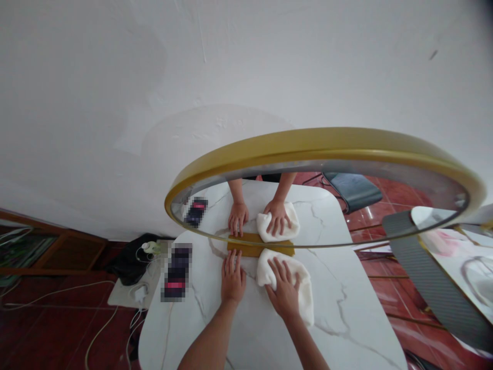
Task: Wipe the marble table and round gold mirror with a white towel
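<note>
White wall backs a marble-patterned table bearing a gold-framed mirror. Near the mirror's left end lies a pixelated dark object. Before the mirror, the left hand lies flat, fingers nearly together, tips at its gold base; rightward, the right hand, fingers spread, rests on a white cloth before it.

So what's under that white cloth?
The marbled table shows around the white cloth, and the right hand rests on top. Whether anything else lies underneath cannot be seen; the cloth covers it.
</note>
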{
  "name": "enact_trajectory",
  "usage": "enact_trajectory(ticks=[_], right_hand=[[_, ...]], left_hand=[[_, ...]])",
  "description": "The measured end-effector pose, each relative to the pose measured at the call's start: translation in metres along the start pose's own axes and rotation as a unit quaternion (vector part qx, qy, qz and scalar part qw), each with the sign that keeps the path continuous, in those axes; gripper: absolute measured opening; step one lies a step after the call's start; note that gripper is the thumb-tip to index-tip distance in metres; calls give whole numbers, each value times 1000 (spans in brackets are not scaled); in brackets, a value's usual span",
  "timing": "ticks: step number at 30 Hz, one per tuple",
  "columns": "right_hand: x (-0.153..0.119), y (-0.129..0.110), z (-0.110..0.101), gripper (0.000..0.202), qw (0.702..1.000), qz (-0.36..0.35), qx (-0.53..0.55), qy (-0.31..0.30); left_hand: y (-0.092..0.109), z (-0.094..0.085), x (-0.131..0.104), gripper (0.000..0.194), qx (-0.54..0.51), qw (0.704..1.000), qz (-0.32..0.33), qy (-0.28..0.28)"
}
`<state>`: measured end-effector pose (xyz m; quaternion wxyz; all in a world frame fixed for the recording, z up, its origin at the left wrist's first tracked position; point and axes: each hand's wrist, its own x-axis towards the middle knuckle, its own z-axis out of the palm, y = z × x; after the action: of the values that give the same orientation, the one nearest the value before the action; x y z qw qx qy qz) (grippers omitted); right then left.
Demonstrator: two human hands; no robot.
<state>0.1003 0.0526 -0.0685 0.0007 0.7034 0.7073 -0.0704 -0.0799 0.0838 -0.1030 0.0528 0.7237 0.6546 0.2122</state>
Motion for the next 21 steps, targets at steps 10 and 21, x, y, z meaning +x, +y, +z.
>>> enact_trajectory(ticks=[10, 21], right_hand=[[0, -24, 2, 64, 999, -23, 17, -15], [0, -22, -2, 60, 999, -24, 24, -16]], left_hand=[[-2, 3, -2, 62, -36, 999, -1, 6], [-10, -3, 0, 57, -88, 996, 16, -8]])
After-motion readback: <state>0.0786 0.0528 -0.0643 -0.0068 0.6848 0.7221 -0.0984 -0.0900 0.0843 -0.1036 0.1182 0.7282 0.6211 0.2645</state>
